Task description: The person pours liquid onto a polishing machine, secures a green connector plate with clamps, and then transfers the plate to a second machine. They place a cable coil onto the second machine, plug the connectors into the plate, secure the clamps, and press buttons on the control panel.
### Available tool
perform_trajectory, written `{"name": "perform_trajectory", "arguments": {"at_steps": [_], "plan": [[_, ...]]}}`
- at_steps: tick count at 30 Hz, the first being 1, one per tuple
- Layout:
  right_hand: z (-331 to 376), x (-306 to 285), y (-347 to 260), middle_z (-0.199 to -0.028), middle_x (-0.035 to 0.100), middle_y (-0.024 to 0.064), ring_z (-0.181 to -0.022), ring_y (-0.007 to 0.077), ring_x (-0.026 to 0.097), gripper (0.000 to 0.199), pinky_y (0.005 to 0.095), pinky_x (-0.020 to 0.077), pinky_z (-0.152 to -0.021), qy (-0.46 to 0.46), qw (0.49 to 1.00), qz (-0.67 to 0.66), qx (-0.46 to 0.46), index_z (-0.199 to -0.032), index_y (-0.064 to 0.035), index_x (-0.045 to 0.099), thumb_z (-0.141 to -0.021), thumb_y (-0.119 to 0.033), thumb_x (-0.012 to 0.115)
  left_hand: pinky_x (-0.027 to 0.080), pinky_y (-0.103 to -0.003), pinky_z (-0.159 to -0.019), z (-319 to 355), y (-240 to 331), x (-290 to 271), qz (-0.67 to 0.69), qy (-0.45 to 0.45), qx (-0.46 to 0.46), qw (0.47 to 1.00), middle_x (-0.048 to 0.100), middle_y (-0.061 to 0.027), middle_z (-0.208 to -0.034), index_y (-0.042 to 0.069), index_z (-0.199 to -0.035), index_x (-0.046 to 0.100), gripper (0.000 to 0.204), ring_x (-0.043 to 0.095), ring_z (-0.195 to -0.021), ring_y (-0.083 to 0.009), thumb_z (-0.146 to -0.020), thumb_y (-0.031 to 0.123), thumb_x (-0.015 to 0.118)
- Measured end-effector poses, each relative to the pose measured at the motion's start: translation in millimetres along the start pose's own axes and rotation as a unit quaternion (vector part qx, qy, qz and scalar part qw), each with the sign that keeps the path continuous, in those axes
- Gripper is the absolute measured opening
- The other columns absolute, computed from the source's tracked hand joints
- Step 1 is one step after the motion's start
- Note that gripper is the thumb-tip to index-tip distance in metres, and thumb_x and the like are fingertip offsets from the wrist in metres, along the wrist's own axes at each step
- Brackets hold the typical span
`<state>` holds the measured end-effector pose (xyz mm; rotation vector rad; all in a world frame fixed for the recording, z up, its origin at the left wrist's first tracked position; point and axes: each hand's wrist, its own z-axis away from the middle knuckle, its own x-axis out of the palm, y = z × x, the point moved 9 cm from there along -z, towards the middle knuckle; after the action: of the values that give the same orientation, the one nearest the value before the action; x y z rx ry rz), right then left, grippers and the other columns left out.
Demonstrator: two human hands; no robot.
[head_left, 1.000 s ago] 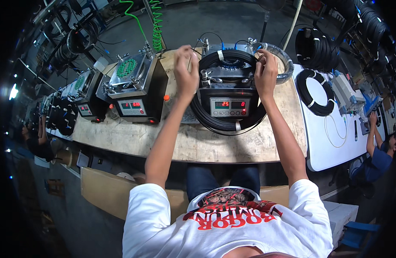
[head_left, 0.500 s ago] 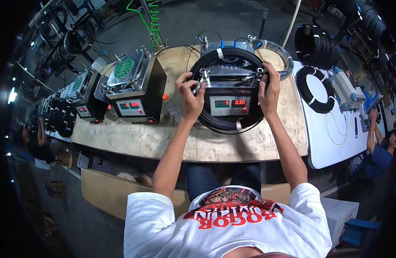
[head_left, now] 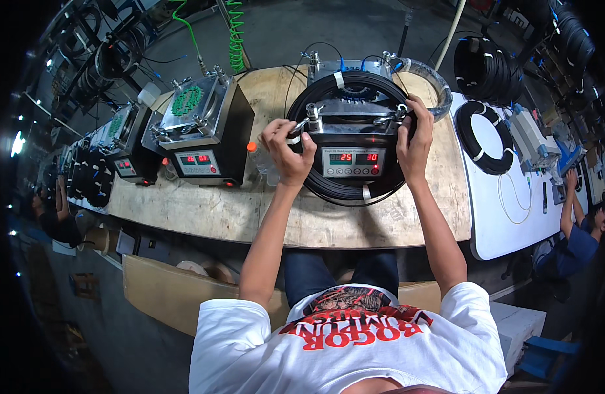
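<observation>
In front of me stands a polishing machine with a metal top, a black body and a lit red display (head_left: 352,162). A coil of black cable (head_left: 345,192), tied with white bands, hangs around it. My left hand (head_left: 291,152) is closed, fingers and thumb pinching the metal clamp lever (head_left: 302,123) at the machine's front left corner. Opposite it, my right hand (head_left: 415,139) curls around the front right clamp (head_left: 396,115), beside the coil; its fingertips are partly hidden. Blue-ended leads (head_left: 344,64) run onto the back of the machine.
Two similar machines (head_left: 199,134) stand to the left on the wooden table (head_left: 263,220). An orange-capped bottle (head_left: 252,150) is near my left hand. Another cable coil (head_left: 470,141) lies on the white table (head_left: 496,230) at right, where another person (head_left: 573,243) works.
My left hand's fingers have shifted outward with the lever at the front left corner. My right hand has barely moved. The display digits on my machine and the one beside it have changed.
</observation>
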<state>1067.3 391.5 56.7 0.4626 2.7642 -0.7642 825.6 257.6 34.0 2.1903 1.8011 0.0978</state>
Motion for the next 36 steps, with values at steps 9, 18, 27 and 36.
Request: {"name": "perform_trajectory", "arguments": {"at_steps": [9,18,27,36], "plan": [[5,12,-12,-0.149,0.041,0.0174,-0.128,0.0383,0.043,0.043,0.047,0.038,-0.107,-0.082,0.991,0.103,-0.019,-0.124,-0.0198,0.068,-0.082,-0.009,0.066,0.039,-0.042,-0.077,11,-4,3,0.024,-0.015,0.041,0.999,0.057,-0.0081,-0.092,0.008,-0.111,0.053,0.023,0.053,-0.082,-0.0275,-0.093,0.0,0.064],[7,13,-17,-0.155,0.035,0.0229,-0.141,0.0435,0.036,0.028,0.0498,0.034,-0.113,-0.099,0.99,0.094,-0.03,-0.09,-0.007,0.062,-0.072,-0.009,0.083,0.038,-0.043,-0.091,7,-11,5,0.051,-0.018,-0.031,0.998,0.058,-0.0124,-0.104,0.006,-0.115,0.053,0.024,0.054,-0.096,-0.0311,-0.093,0.008,0.062],[15,-5,16,-0.143,0.053,0.0228,-0.115,0.0298,0.061,0.024,0.0357,0.0487,-0.094,-0.013,0.993,-0.109,0.035,-0.106,-0.0015,0.049,-0.088,0.01,0.061,0.038,-0.044,-0.108,7,-35,29,0.128,-0.138,-0.204,0.961,0.054,-0.0208,-0.132,-0.001,-0.136,0.052,0.051,0.051,-0.126,-0.0362,-0.105,0.039,0.047],[23,-23,7,-0.117,0.06,0.0177,-0.096,0.0279,0.06,0.031,0.0367,0.0487,-0.086,0.079,0.997,-0.022,0.013,-0.111,-0.0012,0.052,-0.084,0.01,0.063,0.041,-0.041,-0.107,9,-28,35,0.168,-0.175,-0.237,0.941,0.056,-0.0241,-0.14,-0.001,-0.145,0.047,0.055,0.055,-0.129,-0.0365,-0.107,0.039,0.04]]}}
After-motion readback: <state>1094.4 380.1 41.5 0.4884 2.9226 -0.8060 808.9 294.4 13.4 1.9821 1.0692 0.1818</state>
